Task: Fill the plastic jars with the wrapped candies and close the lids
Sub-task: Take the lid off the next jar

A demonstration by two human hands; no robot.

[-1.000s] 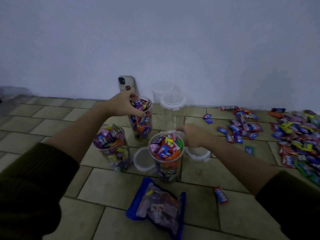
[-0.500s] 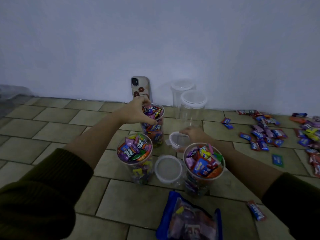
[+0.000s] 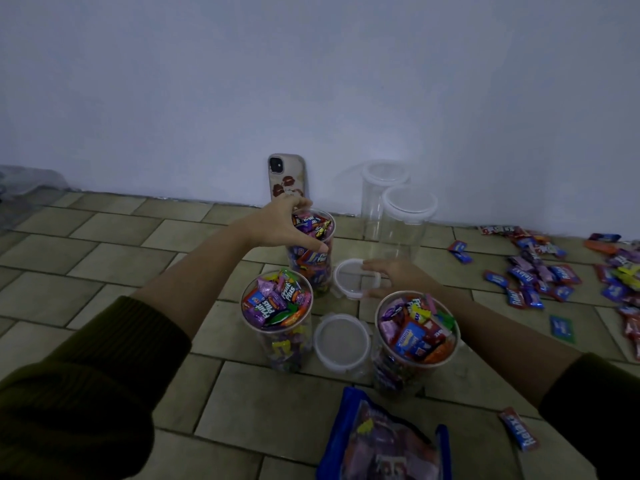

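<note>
Tiled floor (image 3: 104,258): lid (image 3: 350,278) btw R hand (image 3: 398,275) fingers (image 3: 371,264) (L hand (image 3: 277,226) grips jar (image 3: 311,268))

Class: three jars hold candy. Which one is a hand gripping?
The far jar, before the phone: the left hand grips its rim. No hand grips the other two.

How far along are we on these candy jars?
Done: far jar, left jar and right jar look full, none capped. In hand: left hand grips the far jar; right hand holds a lid beside it. Remaining: capping all three (second lid lies between the near jars), then two empty jars and the loose candies.
</note>
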